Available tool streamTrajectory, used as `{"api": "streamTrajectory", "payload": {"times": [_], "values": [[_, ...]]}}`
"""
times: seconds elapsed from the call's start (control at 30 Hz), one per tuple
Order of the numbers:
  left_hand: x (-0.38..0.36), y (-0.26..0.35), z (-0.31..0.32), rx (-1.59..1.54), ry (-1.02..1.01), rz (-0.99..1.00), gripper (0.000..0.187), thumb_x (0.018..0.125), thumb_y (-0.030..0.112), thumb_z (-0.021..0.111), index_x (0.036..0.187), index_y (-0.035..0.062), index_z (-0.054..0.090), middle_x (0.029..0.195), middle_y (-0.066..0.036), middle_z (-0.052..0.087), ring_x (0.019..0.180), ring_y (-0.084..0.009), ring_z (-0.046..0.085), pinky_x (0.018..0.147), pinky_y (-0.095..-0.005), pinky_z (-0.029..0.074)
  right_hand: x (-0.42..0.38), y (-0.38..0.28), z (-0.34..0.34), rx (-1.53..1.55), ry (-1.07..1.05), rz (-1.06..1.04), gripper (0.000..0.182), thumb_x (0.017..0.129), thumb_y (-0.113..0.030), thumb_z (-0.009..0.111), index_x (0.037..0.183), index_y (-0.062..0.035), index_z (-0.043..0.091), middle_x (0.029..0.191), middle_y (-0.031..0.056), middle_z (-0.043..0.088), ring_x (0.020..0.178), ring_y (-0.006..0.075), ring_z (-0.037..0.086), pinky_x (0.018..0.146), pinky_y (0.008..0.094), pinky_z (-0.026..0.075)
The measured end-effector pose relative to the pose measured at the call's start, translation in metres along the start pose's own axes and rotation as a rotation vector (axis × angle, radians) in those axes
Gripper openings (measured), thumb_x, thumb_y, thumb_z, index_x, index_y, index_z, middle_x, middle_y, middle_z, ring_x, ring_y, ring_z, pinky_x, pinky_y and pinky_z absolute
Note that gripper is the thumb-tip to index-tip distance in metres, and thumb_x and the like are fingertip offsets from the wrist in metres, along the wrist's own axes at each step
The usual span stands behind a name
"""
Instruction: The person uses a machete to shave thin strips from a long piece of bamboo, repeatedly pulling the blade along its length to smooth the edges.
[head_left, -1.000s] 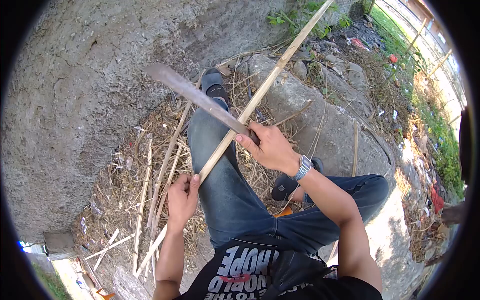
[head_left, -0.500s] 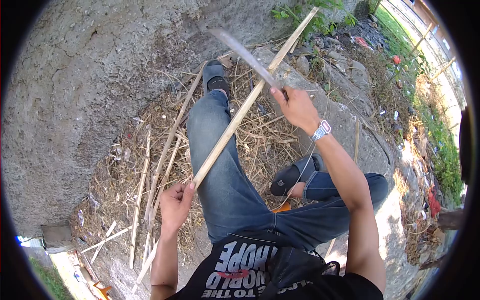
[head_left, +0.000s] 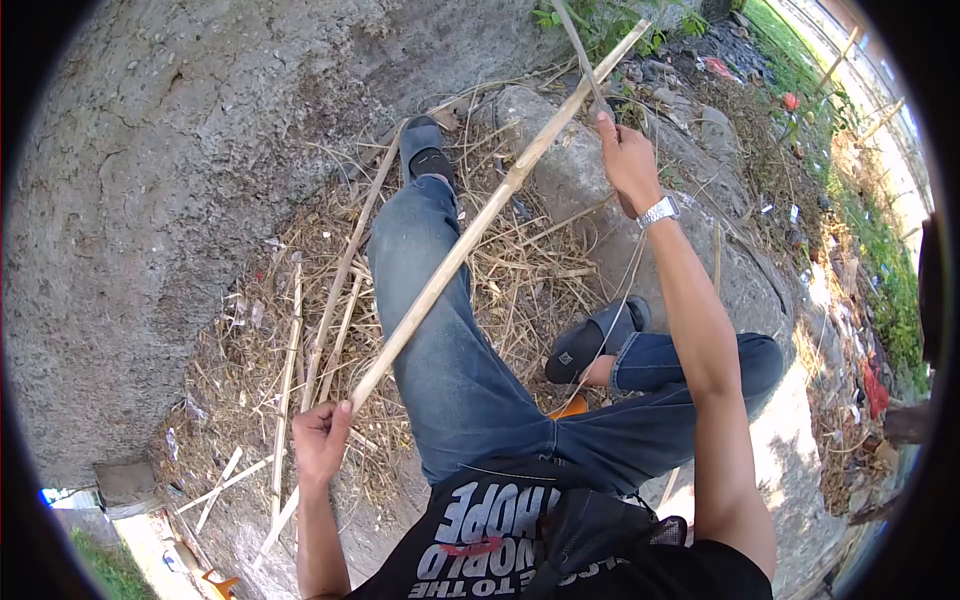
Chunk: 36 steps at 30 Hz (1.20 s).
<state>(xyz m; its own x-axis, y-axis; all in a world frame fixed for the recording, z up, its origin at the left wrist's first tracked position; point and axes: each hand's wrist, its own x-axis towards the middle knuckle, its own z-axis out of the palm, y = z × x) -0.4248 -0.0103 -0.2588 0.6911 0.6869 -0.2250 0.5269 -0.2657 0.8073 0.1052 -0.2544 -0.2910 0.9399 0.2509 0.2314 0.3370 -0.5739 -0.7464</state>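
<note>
A long pale bamboo strip [head_left: 468, 242] slants over my thigh, from lower left up to the plants at the top. Its near end is pinched between the thumb and fingers of my left hand [head_left: 321, 440]. Beside the upper part of the strip, my right hand [head_left: 630, 165] is closed round the handle of a long-bladed knife [head_left: 580, 50], the handle mostly hidden by the fingers. The blade is seen nearly edge-on, points up and away, and crosses the strip near its far end.
Shavings and straw [head_left: 500, 285] litter the ground around my sandals [head_left: 425, 150]. More bamboo strips [head_left: 288, 385] lie to the left, beside a rough grey wall [head_left: 130, 230]. A large rock [head_left: 570, 165] sits ahead on the right. Green plants [head_left: 660, 40] grow at the top.
My right hand and the knife have moved up along the strip, the blade turning more upright. My left hand has shifted down and left with the strip's near end.
</note>
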Motion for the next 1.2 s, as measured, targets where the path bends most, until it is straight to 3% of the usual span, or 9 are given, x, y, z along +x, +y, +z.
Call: {"api": "streamTrajectory", "payload": {"times": [0.3, 0.5, 0.57, 0.73, 0.97, 1.0, 1.07, 1.13, 1.2], "values": [[0.007, 0.003, -0.016, 0.023, -0.065, 0.029, 0.047, 0.105, 0.029, 0.069, 0.067, 0.0013, 0.062, 0.056, 0.005, 0.050, 0.052, -0.0036, 0.040, 0.046, -0.0269, 0.027, -0.125, -0.080, -0.004, -0.206, -0.435, -0.498, 0.062, 0.101, -0.066, 0.054, 0.095, -0.0053, 0.065, 0.068, 0.0210, 0.067, 0.066, 0.0443, 0.069, 0.062, 0.0550, 0.055], [-0.022, -0.032, -0.059, 0.091, -0.028, 0.018, 0.051, 0.104, 0.030, 0.069, 0.062, 0.0035, 0.057, 0.051, 0.003, 0.048, 0.045, -0.0045, 0.039, 0.042, -0.0276, 0.025, 0.005, 0.027, -0.008, -0.095, -0.009, -0.003, 0.072, 0.108, -0.060, 0.046, 0.083, 0.0032, 0.070, 0.067, 0.0241, 0.067, 0.063, 0.0429, 0.068, 0.060, 0.0508, 0.052], [-0.013, -0.031, -0.051, 0.114, -0.020, 0.036, 0.050, 0.104, 0.029, 0.069, 0.062, 0.0036, 0.057, 0.051, 0.003, 0.048, 0.045, -0.0048, 0.039, 0.042, -0.0277, 0.026, -0.014, 0.018, -0.009, -0.091, 0.025, -0.125, 0.069, 0.108, -0.056, 0.049, 0.084, 0.0057, 0.069, 0.063, 0.0248, 0.064, 0.061, 0.0419, 0.067, 0.061, 0.0498, 0.051], [-0.003, -0.050, -0.055, 0.113, -0.036, 0.066, 0.048, 0.104, 0.027, 0.068, 0.063, 0.0037, 0.059, 0.051, 0.002, 0.050, 0.045, -0.0048, 0.040, 0.042, -0.0274, 0.027, -0.128, -0.049, -0.003, -0.033, -0.359, -0.359, 0.059, 0.104, -0.058, 0.057, 0.092, -0.0007, 0.065, 0.059, 0.0192, 0.061, 0.056, 0.0407, 0.066, 0.055, 0.0505, 0.052], [0.002, -0.060, -0.066, -0.030, -0.127, -0.046, 0.044, 0.104, 0.027, 0.069, 0.070, 0.0003, 0.063, 0.057, 0.003, 0.053, 0.050, -0.0034, 0.041, 0.045, -0.0259, 0.028, -0.125, -0.042, 0.010, -0.255, -0.166, -0.671, 0.057, 0.098, -0.065, 0.060, 0.088, -0.0092, 0.058, 0.073, 0.0115, 0.066, 0.061, 0.0386, 0.066, 0.054, 0.0480, 0.052], [0.003, -0.069, -0.075, 0.020, -0.096, -0.004, 0.045, 0.104, 0.027, 0.069, 0.068, 0.0008, 0.062, 0.055, 0.003, 0.053, 0.048, -0.0035, 0.041, 0.045, -0.0260, 0.028, -0.106, -0.033, 0.010, -0.237, -0.054, -0.634, 0.057, 0.099, -0.064, 0.060, 0.088, -0.0083, 0.059, 0.070, 0.0126, 0.065, 0.060, 0.0387, 0.066, 0.053, 0.0479, 0.051], [-0.011, -0.077, -0.090, 0.041, -0.071, 0.001, 0.048, 0.104, 0.027, 0.069, 0.064, 0.0020, 0.060, 0.053, 0.002, 0.051, 0.046, -0.0042, 0.041, 0.043, -0.0265, 0.027, -0.051, -0.023, -0.020, -0.149, -0.052, -0.123, 0.067, 0.104, -0.065, 0.052, 0.091, -0.0007, 0.067, 0.062, 0.0201, 0.064, 0.062, 0.0397, 0.069, 0.059, 0.0498, 0.052], [-0.020, -0.078, -0.094, 0.038, -0.077, -0.048, 0.049, 0.104, 0.026, 0.069, 0.062, 0.0026, 0.058, 0.052, 0.002, 0.051, 0.046, -0.0044, 0.041, 0.043, -0.0266, 0.027, 0.005, 0.025, -0.028, -0.046, 0.120, -0.031, 0.070, 0.105, -0.062, 0.050, 0.090, 0.0028, 0.069, 0.062, 0.0209, 0.064, 0.059, 0.0396, 0.066, 0.059, 0.0494, 0.050], [-0.011, -0.089, -0.081, 0.008, -0.089, -0.054, 0.048, 0.103, 0.025, 0.068, 0.062, 0.0034, 0.056, 0.052, 0.001, 0.050, 0.045, -0.0052, 0.041, 0.043, -0.0265, 0.027, 0.005, 0.028, -0.031, -0.149, 0.162, -0.208, 0.068, 0.106, -0.060, 0.051, 0.091, 0.0040, 0.069, 0.062, 0.0215, 0.063, 0.058, 0.0397, 0.065, 0.059, 0.0486, 0.049]]}}
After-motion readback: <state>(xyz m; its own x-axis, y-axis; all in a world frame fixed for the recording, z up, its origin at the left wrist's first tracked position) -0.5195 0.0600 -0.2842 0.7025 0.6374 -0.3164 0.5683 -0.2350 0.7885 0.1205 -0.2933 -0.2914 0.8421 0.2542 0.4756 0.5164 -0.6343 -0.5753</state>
